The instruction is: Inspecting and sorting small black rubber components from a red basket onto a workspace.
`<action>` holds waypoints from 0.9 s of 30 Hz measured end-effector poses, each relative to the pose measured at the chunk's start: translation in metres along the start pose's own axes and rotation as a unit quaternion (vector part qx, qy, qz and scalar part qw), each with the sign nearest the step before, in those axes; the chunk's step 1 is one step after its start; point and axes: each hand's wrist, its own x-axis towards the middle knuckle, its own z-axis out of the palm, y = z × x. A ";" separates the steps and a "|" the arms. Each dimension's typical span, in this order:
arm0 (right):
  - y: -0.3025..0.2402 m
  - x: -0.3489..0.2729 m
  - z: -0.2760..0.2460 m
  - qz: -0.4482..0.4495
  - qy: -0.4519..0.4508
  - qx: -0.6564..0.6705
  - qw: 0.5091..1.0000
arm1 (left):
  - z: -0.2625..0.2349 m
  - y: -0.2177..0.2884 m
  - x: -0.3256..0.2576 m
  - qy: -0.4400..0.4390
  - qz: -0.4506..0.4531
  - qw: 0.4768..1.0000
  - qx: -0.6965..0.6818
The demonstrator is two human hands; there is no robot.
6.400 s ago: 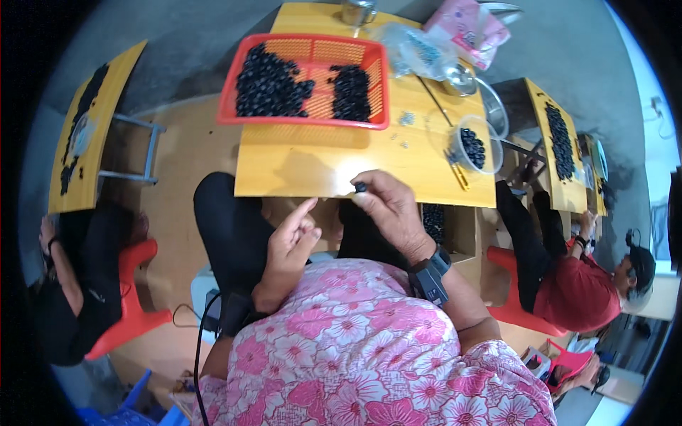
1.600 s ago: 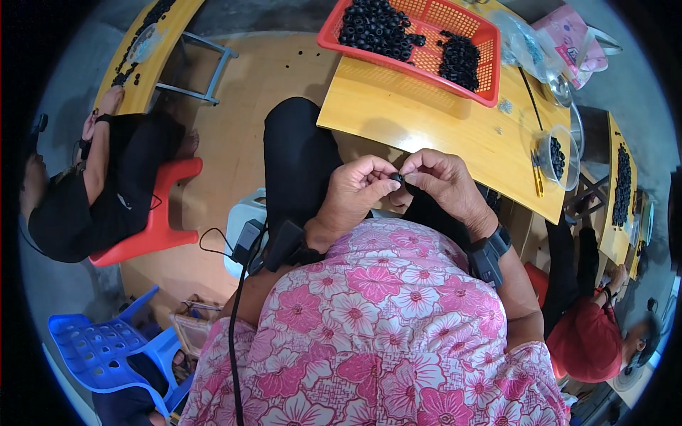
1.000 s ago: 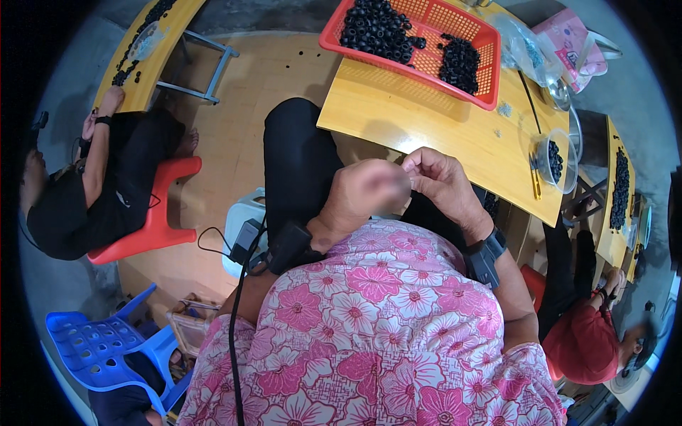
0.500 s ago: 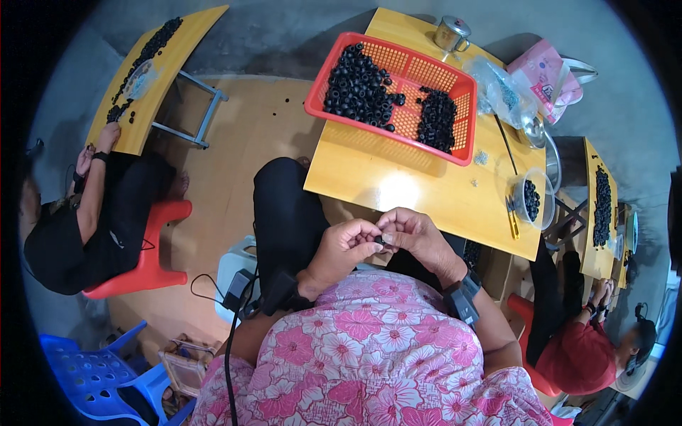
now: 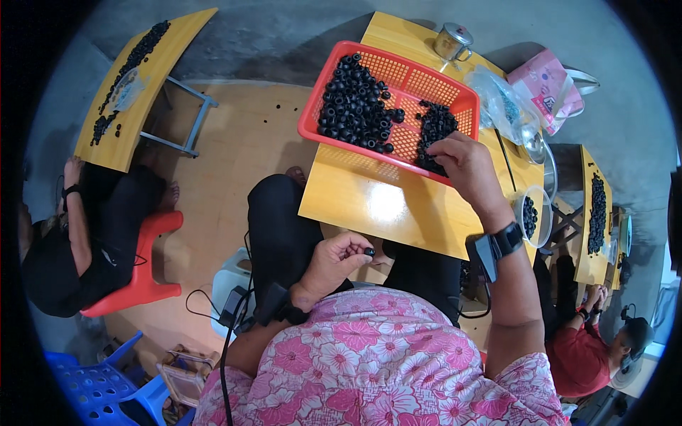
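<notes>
Above my lap my left hand (image 5: 331,264) pinches a small black round part (image 5: 369,251) between thumb and fingertips. My right hand (image 5: 465,169) reaches over the near right rim of a red perforated plastic basket (image 5: 305,128). Its fingertips are closed together at a pile of small black pieces (image 5: 435,128) in the basket's right end; whatever lies between them is hidden. A larger heap of round black hollow parts (image 5: 352,99) fills the left side of the basket.
The basket stands on a yellow wooden table (image 5: 355,195). A clear tub (image 5: 534,213) with black parts, a metal mug (image 5: 452,41), a plastic bag (image 5: 501,99) and a pink bag (image 5: 543,85) are around it. Co-workers sit left (image 5: 53,255) and right (image 5: 586,355).
My hands, together above my lap before, are now apart. The right has moved forward and right to the basket's small-piece pile, while the left keeps hold of the black part.
</notes>
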 end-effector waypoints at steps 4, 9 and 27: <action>0.018 0.022 0.012 -0.074 -0.101 -0.105 0.987 | -0.001 -0.001 0.002 0.000 -0.002 1.000 -0.007; 0.027 0.032 0.020 -0.089 -0.156 -0.147 0.973 | -0.002 -0.002 0.002 0.003 -0.002 1.000 -0.017; 0.041 0.040 0.038 -0.078 -0.142 -0.183 0.970 | 0.001 -0.002 0.001 0.024 -0.006 0.999 -0.021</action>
